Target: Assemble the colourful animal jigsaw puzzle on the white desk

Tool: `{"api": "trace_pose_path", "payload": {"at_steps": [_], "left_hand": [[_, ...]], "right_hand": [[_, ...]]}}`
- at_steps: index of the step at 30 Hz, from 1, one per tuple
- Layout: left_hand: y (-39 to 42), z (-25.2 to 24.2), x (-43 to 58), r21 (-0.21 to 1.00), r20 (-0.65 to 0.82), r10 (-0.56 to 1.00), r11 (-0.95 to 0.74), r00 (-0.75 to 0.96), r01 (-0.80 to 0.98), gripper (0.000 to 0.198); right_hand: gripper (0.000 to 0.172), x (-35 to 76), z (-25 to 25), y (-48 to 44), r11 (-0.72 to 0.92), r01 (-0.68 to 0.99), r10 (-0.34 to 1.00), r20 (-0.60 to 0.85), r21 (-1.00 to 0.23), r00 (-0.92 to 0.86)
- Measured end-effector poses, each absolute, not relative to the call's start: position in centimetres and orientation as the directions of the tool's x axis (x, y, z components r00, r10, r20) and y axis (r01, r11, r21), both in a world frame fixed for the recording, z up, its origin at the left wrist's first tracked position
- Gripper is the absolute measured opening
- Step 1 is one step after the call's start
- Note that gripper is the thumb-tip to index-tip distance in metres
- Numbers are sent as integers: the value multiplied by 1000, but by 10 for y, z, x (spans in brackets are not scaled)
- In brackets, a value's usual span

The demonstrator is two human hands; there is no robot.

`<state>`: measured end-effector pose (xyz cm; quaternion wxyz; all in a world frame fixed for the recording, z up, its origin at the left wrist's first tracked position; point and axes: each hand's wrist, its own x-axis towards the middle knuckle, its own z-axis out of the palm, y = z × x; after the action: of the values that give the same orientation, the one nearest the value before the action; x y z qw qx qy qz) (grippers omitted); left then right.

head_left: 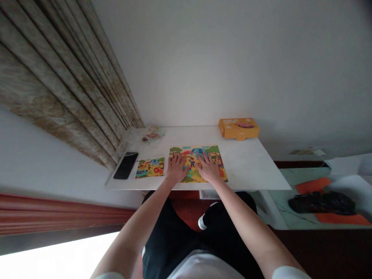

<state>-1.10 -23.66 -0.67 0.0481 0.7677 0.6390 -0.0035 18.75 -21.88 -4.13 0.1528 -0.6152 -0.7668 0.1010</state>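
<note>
A colourful jigsaw puzzle (192,174) with trees, animals and a blue tent lies flat near the front edge of the white table. My left hand (176,169) rests flat on its left side, fingers spread. On its right side lies my right hand (208,168), also flat with the fingers apart. Both hands hide parts of the picture. Just left of the puzzle is a smaller picture card (150,168) with a matching scene. Neither hand holds anything.
A black phone (126,166) lies at the table's left edge. Behind it is a clear plastic bag (154,133) with colourful bits. An orange box (238,128) stands at the back right against the wall. Curtains (87,77) hang at the left. A glass-topped surface (283,201) with dark items stands at right.
</note>
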Motion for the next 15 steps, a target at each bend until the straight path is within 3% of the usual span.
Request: {"api": "trace_pose_path", "payload": {"at_steps": [15], "left_hand": [[-234, -12, 127, 174, 45, 944, -331, 328, 928, 62]], "right_hand": [[58, 333, -46, -222, 172, 946, 983, 115, -273, -146]]}}
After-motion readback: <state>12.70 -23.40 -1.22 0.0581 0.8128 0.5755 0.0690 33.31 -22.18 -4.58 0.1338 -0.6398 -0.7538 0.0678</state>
